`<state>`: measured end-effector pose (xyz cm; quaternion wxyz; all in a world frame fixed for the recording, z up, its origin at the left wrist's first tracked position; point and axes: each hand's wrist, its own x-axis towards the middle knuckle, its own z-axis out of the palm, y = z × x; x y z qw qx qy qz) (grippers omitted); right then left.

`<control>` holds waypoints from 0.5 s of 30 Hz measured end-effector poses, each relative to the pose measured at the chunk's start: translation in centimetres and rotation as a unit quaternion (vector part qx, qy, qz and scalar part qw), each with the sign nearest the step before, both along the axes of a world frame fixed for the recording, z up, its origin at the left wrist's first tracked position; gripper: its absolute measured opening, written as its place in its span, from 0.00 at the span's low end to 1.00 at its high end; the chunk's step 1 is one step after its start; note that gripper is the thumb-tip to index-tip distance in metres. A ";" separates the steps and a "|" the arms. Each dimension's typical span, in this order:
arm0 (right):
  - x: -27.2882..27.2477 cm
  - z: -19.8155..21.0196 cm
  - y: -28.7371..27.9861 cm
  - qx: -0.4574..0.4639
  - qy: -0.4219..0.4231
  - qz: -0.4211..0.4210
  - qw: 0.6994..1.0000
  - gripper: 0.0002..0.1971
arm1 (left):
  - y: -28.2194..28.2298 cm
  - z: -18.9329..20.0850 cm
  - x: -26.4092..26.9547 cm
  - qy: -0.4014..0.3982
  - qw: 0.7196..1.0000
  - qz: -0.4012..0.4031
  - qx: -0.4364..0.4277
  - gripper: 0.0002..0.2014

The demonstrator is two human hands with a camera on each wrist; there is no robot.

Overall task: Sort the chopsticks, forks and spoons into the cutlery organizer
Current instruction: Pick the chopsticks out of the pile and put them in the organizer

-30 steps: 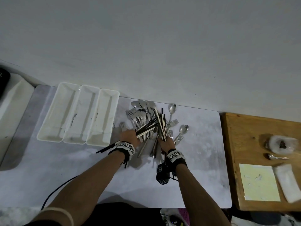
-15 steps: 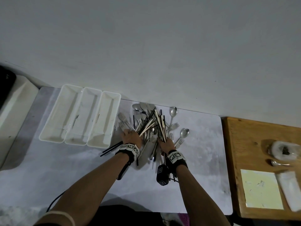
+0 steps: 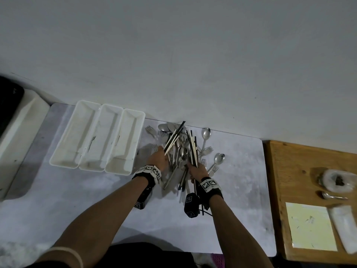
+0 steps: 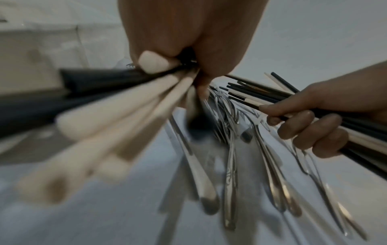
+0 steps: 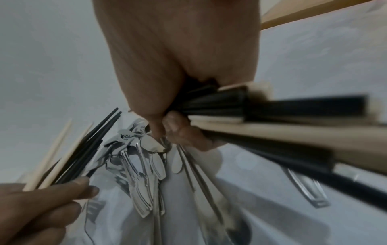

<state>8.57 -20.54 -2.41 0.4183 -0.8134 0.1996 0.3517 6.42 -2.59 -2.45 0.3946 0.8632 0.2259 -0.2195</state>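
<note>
A heap of metal forks and spoons lies on the pale table, just right of the white three-compartment organizer. My left hand grips a bundle of black and cream chopsticks that points up and to the right over the heap; the left wrist view shows the fingers curled round them. My right hand grips a second chopstick bundle, which stands nearly upright above the heap. Fingers of that hand wrap the sticks in the right wrist view.
Loose spoons and forks lie right of the heap. A wooden board at the right carries a plastic-wrapped item, a spoon, yellow paper and a tissue. A white appliance stands at the far left.
My left hand has swung its chopstick bundle from lying flat, pointing left, to pointing up and right over the heap. The right hand has raised its bundle a little.
</note>
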 end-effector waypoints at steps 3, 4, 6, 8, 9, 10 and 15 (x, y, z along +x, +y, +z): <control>0.0 0.2 0.4 0.013 0.006 -0.037 0.999 0.21 | 0.4 0.2 0.0 -0.005 1.000 0.009 -0.007 0.15; -0.1 0.3 0.6 0.017 0.003 -0.048 0.999 0.22 | 0.5 0.1 0.0 0.002 1.000 0.017 -0.016 0.19; -0.4 0.5 0.8 0.021 -0.005 -0.069 0.997 0.21 | 0.6 0.4 -0.2 0.025 0.998 0.027 -0.041 0.21; -0.7 1.1 1.1 0.027 -0.011 -0.086 0.996 0.20 | 0.9 0.5 -0.4 0.054 0.994 0.045 -0.081 0.22; -0.9 1.2 1.2 0.027 -0.016 -0.092 0.995 0.19 | 1.0 0.7 -0.5 0.063 0.991 0.053 -0.107 0.23; -1.0 1.5 1.3 0.023 -0.020 -0.093 0.995 0.19 | 1.1 1.0 -0.6 0.072 0.988 0.057 -0.128 0.24; -1.6 3.1 1.9 0.030 -0.032 -0.095 0.995 0.20 | 1.6 2.9 -1.7 0.038 0.989 0.047 -0.135 0.28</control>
